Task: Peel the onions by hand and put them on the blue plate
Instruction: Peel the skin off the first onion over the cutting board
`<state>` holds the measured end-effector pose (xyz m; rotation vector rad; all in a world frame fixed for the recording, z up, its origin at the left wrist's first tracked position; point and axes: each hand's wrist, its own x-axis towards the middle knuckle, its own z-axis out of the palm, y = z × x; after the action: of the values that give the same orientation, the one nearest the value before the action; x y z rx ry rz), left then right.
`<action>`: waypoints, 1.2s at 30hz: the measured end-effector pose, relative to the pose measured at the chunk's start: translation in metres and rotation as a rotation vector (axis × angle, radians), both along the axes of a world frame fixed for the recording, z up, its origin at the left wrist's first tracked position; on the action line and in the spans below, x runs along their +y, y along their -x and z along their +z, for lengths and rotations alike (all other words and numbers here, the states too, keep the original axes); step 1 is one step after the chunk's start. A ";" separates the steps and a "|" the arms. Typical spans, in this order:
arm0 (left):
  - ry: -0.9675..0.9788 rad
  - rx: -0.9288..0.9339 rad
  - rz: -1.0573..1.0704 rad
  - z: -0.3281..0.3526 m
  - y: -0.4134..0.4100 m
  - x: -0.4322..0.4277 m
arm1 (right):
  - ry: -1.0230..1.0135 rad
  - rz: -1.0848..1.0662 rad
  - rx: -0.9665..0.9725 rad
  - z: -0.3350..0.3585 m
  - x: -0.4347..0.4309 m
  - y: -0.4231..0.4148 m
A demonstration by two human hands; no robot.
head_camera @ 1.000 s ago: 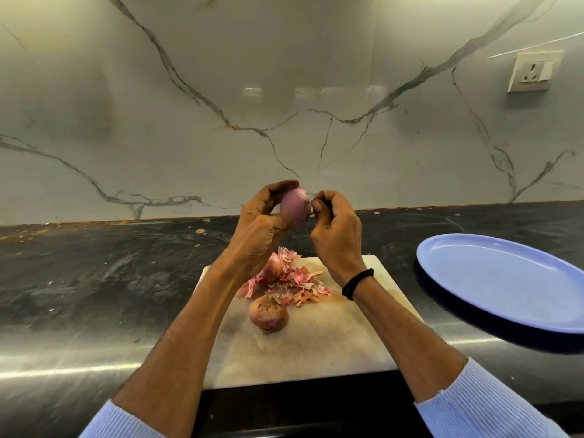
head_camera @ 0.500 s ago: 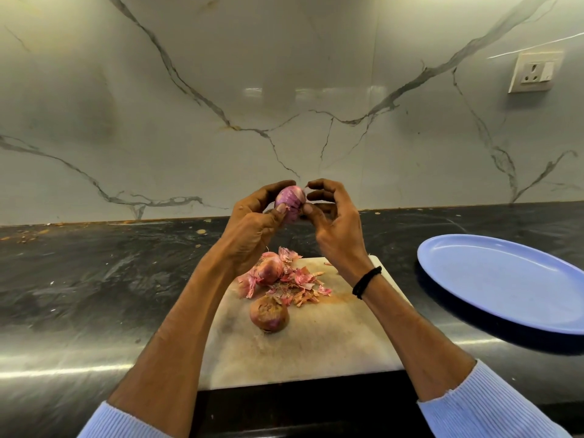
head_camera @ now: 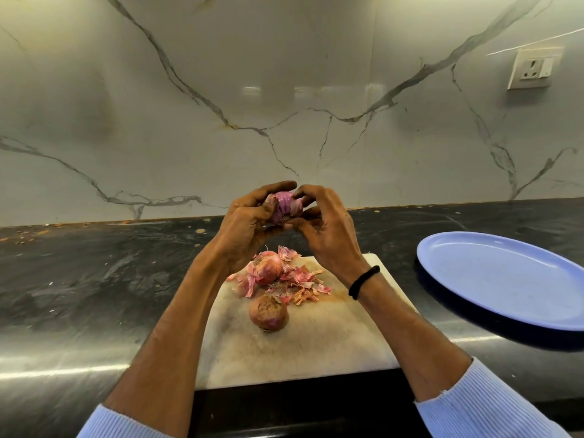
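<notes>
Both hands hold one purple onion (head_camera: 286,206) up above the far end of the white cutting board (head_camera: 316,352). My left hand (head_camera: 249,227) grips its left side, fingers curled over the top. My right hand (head_camera: 322,226) pinches its right side with thumb and fingertips. Two more onions lie on the board: one with loose pink skin (head_camera: 268,270) under my left wrist, and a brown unpeeled one (head_camera: 268,312) nearer to me. A heap of pink peels (head_camera: 300,281) lies between them. The blue plate (head_camera: 505,279) at the right holds nothing.
The board lies on a dark stone counter (head_camera: 79,279) with scattered crumbs. A veined marble wall (head_camera: 284,90) rises behind it, with a socket (head_camera: 534,69) at the upper right. The counter's front edge runs below the board.
The onion has been turned in my hands, now showing its striped purple side. My right hand's fingers have wrapped closer round it, and both hands sit slightly lower.
</notes>
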<state>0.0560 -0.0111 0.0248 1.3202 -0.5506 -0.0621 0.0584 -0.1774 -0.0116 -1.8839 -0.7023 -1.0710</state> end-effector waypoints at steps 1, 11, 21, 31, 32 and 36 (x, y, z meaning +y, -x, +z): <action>-0.003 0.000 0.002 0.000 0.000 0.000 | 0.009 -0.008 -0.002 0.000 -0.001 -0.001; -0.062 -0.019 0.035 -0.003 -0.003 -0.001 | 0.115 -0.114 -0.065 -0.005 -0.004 -0.006; 0.000 0.019 0.048 0.001 0.003 -0.004 | -0.003 -0.055 -0.014 -0.001 0.000 0.001; -0.007 0.028 0.079 0.003 0.001 -0.004 | -0.028 -0.198 -0.160 0.000 -0.002 0.001; -0.011 0.028 0.085 0.002 0.002 -0.004 | -0.029 -0.212 -0.170 0.000 -0.002 0.001; 0.025 0.053 0.090 0.002 0.002 -0.004 | -0.050 -0.242 -0.155 0.000 -0.002 -0.001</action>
<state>0.0540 -0.0147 0.0272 1.3139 -0.4456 -0.0162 0.0590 -0.1790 -0.0120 -1.8909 -0.5369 -1.3873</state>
